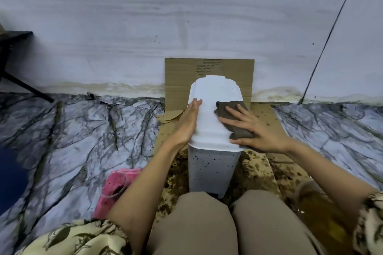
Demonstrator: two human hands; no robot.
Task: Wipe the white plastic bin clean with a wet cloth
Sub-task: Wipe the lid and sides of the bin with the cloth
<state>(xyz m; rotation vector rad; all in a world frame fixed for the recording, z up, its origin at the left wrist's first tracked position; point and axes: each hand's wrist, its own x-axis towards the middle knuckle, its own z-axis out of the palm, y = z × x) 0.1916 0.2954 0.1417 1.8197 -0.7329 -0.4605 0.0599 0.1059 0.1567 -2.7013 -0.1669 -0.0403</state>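
Note:
A white plastic bin [213, 163] stands upright on stained cardboard in front of my knees. Its closed lid [209, 97] looks clean, while the front wall below carries many dark specks. My left hand [187, 122] lies flat with straight fingers against the lid's left edge. My right hand [255, 130] presses a dark grey-brown wet cloth [230, 109] onto the right side of the lid, fingers spread over it.
Cardboard [232, 68] leans against the wall behind the bin and another sheet [263, 114] covers the floor, soiled with brown mud. A pink cloth with a clear cup [116, 186] lies at my left. A clear container of yellowish liquid [319, 211] stands at my right. A dark table leg [22, 85] is far left.

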